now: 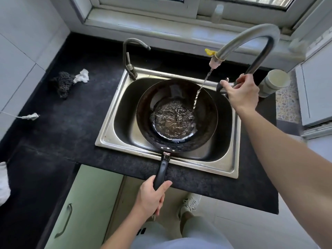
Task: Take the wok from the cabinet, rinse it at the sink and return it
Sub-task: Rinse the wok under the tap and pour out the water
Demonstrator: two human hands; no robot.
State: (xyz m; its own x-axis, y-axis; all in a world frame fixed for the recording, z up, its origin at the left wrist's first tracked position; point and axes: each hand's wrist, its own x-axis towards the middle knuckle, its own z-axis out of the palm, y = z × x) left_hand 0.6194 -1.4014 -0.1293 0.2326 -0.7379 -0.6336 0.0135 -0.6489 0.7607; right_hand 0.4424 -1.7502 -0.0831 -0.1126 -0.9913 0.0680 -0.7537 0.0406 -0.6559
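Wok (177, 114) in sink (115, 133), water pooled: likely heavy, slippery. Left hand (150, 196): fingers wrapped round handle (161, 169), 6 o'clock. Right hand (240, 92): fingers grip tap lever (222, 85), 2 o'clock.

A dark scouring pad (62, 85) touches crumpled white paper (82, 76) on the black countertop (53, 123); a pale cup (274, 82) stands far right.
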